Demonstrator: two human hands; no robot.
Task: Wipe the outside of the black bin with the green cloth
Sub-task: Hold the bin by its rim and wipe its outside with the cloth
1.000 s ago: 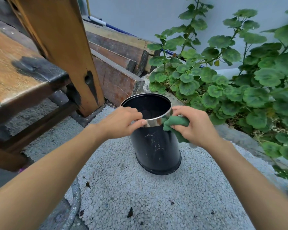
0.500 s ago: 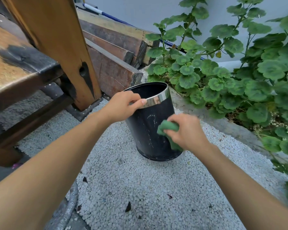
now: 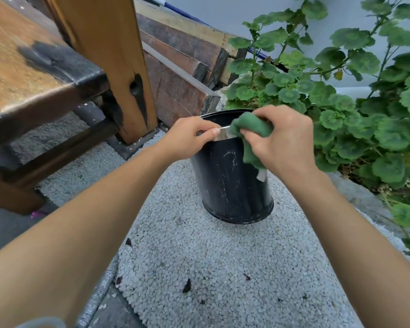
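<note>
Black round metal bin [image 3: 230,181] with a bright steel band [image 3: 224,135] at its rim stands on pale pebbled ground [image 3: 199,268] in front of the person, between a wooden bench and a bed of plants. Nearest the camera the pebbles carry a few dark leaf scraps. At the bin, the left hand [image 3: 187,138] pinches the steel band at the near-left of the rim, thumb outside, and seems to steady it. The right hand [image 3: 287,140] is bunched round a crumpled green cloth [image 3: 249,129], pressing it to the rim and upper wall on the right, with a tail of cloth hanging down the side.

Wiping looks under way, not finished. The near wall shows whitish streaks and specks, the lower wall looks dull, and the far side is hidden.

Beyond stand the worn wooden bench [image 3: 33,74] at left, stacked timber planks [image 3: 175,55], round-leaved green plants [image 3: 341,91] at right, and a pale wall [image 3: 234,8].
</note>
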